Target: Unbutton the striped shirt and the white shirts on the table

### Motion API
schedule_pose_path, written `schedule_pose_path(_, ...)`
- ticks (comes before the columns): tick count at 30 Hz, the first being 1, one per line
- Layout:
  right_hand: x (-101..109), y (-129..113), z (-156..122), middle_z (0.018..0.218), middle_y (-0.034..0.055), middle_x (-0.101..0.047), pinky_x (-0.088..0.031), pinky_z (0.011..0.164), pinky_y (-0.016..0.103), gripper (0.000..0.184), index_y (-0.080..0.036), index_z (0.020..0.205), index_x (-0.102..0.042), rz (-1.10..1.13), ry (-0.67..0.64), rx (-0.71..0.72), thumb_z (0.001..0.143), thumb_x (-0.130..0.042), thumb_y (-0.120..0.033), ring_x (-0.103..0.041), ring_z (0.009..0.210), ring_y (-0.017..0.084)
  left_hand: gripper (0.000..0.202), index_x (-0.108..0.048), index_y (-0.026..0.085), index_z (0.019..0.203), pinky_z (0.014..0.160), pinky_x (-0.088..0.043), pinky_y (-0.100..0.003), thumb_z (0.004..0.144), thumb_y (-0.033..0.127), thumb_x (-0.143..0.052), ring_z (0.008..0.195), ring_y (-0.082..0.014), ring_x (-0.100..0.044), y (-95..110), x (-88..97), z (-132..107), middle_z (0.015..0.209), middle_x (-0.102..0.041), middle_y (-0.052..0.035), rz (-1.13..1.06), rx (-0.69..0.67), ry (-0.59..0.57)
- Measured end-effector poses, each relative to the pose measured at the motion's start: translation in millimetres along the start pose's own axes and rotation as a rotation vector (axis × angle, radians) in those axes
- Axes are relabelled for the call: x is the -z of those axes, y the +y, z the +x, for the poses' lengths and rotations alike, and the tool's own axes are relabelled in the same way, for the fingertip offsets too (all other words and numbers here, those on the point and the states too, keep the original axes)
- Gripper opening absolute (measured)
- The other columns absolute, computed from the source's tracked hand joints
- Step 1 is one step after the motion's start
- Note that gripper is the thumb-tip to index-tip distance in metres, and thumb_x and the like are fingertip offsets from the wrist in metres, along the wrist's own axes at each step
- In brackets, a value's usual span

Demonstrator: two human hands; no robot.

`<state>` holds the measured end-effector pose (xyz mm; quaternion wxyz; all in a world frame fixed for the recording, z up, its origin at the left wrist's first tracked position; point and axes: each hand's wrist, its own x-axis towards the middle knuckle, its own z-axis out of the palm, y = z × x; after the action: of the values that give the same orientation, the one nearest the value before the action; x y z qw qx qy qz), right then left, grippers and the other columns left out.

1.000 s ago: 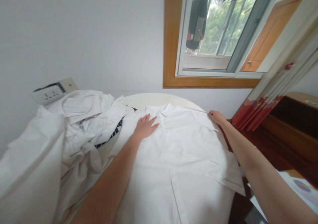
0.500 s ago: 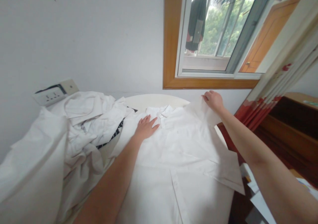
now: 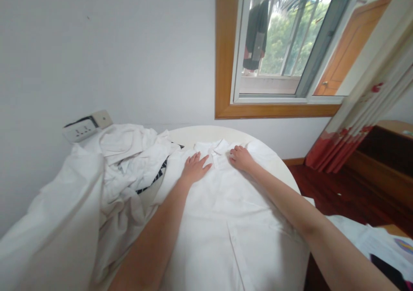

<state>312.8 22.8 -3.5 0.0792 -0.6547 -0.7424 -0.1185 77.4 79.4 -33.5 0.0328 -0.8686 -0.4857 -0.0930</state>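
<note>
A white shirt [image 3: 226, 222] lies spread over a round white table [image 3: 200, 132], its collar [image 3: 214, 146] at the far side. My left hand [image 3: 195, 168] rests flat on the shirt just left of the collar, fingers stretched out. Just right of the collar, my right hand [image 3: 240, 158] presses on the shirt with its fingers curled down over the folded-in right sleeve; whether they still pinch the cloth I cannot make out.
A heap of white clothes [image 3: 119, 166] with a black-and-white striped piece [image 3: 155, 178] covers the table's left side. A wall socket strip [image 3: 84, 127] sits behind it. A window [image 3: 277, 45] and a red-and-white curtain [image 3: 358, 119] are at right; papers [image 3: 380, 243] lie lower right.
My right hand lifted the shirt's right sleeve from the table edge and carried it left, folding it in beside the collar. My left hand stayed put.
</note>
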Motion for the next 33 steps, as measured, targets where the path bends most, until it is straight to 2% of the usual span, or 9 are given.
schedule_pose_path(5, 27, 58, -1, 0.121, 0.0083, -0.063, -0.039, 0.097, 0.027, 0.044, -0.021, 0.117, -0.063, 0.281, 0.052, 0.084, 0.099, -0.029, -0.043, -0.056, 0.110, 0.018, 0.060, -0.038, 0.032, 0.144, 0.113, -0.020, -0.048, 0.092, 0.062, -0.028, 0.142, -0.0297, -0.026, 1, 1.8, -1, 0.153, -0.031, -0.0100, -0.030, 0.008, -0.021)
schedule_pose_path(8, 26, 99, -5, 0.128, 0.0072, -0.061, -0.036, 0.102, 0.029, 0.041, -0.023, 0.122, -0.061, 0.127, 0.047, -0.331, 0.098, -0.032, -0.039, -0.052, 0.120, 0.019, 0.060, -0.039, 0.032, 0.143, 0.114, -0.018, -0.048, 0.092, 0.061, -0.029, 0.142, -0.0295, -0.025, 2, 2.4, -1, 0.154, -0.030, -0.0102, -0.034, 0.013, -0.011)
schedule_pose_path(10, 14, 119, -12, 0.128, 0.0177, -0.059, -0.037, 0.102, 0.039, 0.041, -0.014, 0.126, -0.058, 0.076, 0.036, -0.498, 0.094, -0.041, -0.035, -0.051, 0.122, 0.027, 0.060, -0.039, 0.032, 0.143, 0.113, -0.018, -0.048, 0.092, 0.061, -0.029, 0.142, -0.0293, -0.025, 2, 2.8, -2, 0.154, -0.031, -0.0097, -0.033, 0.018, -0.010)
schedule_pose_path(13, -8, 135, -26, 0.116, 0.0251, -0.063, -0.042, 0.092, 0.051, 0.045, -0.008, 0.118, -0.061, 0.066, 0.010, -0.678, 0.090, -0.046, -0.040, -0.056, 0.114, 0.035, 0.060, -0.038, 0.032, 0.144, 0.113, -0.019, -0.048, 0.092, 0.062, -0.028, 0.142, -0.0291, -0.025, 1, 2.7, -3, 0.154, -0.031, -0.0091, -0.039, 0.015, -0.015)
schedule_pose_path(17, -25, 144, -39, 0.100, 0.0195, -0.070, -0.049, 0.078, 0.041, 0.040, -0.014, 0.104, -0.069, 0.112, 0.008, -0.754, 0.093, -0.038, -0.037, -0.066, 0.096, 0.029, 0.060, -0.038, 0.032, 0.143, 0.113, -0.019, -0.048, 0.092, 0.062, -0.028, 0.142, -0.0291, -0.025, 0, 0.7, -3, 0.153, -0.031, -0.0089, -0.051, 0.001, -0.005)
schedule_pose_path(22, -16, 142, -44, 0.095, 0.0200, -0.070, -0.046, 0.076, 0.040, 0.044, -0.013, 0.099, -0.070, 0.094, 0.160, -0.762, 0.095, -0.032, -0.034, -0.065, 0.094, 0.031, 0.058, -0.041, 0.032, 0.142, 0.113, -0.020, -0.049, 0.092, 0.060, -0.030, 0.141, -0.0294, -0.028, -1, -1.7, -2, 0.152, -0.034, -0.0087, -0.039, -0.009, 0.032)
schedule_pose_path(27, 23, 119, -42, 0.103, 0.0218, -0.067, -0.045, 0.077, 0.040, 0.056, -0.010, 0.117, -0.060, 0.054, 0.378, -0.716, 0.099, -0.016, -0.040, -0.063, 0.092, 0.030, 0.053, -0.046, 0.031, 0.139, 0.112, -0.024, -0.047, 0.092, 0.055, -0.035, 0.137, -0.0286, -0.034, 1, 0.1, -3, 0.149, -0.039, -0.0081, -0.032, -0.005, 0.074)
schedule_pose_path(30, 47, 88, -47, 0.106, 0.0130, -0.068, -0.044, 0.083, 0.035, 0.047, -0.019, 0.116, -0.059, 0.070, 0.425, -0.548, 0.098, -0.024, -0.044, -0.061, 0.098, 0.026, 0.050, -0.049, 0.026, 0.137, 0.111, -0.028, -0.043, 0.093, 0.046, -0.039, 0.133, -0.0269, -0.039, 5, 5.8, -6, 0.147, -0.042, -0.0094, -0.033, 0.014, 0.154)
schedule_pose_path(33, 59, 43, -59, 0.115, 0.0123, -0.066, -0.036, 0.099, 0.037, 0.039, -0.019, 0.115, -0.059, 0.121, 0.411, -0.184, 0.098, -0.029, -0.035, -0.058, 0.108, 0.023, 0.044, -0.051, 0.023, 0.134, 0.109, -0.030, -0.039, 0.093, 0.035, -0.040, 0.129, -0.0243, -0.043, 11, 18.5, -10, 0.142, -0.047, -0.0080, -0.037, 0.027, 0.236)
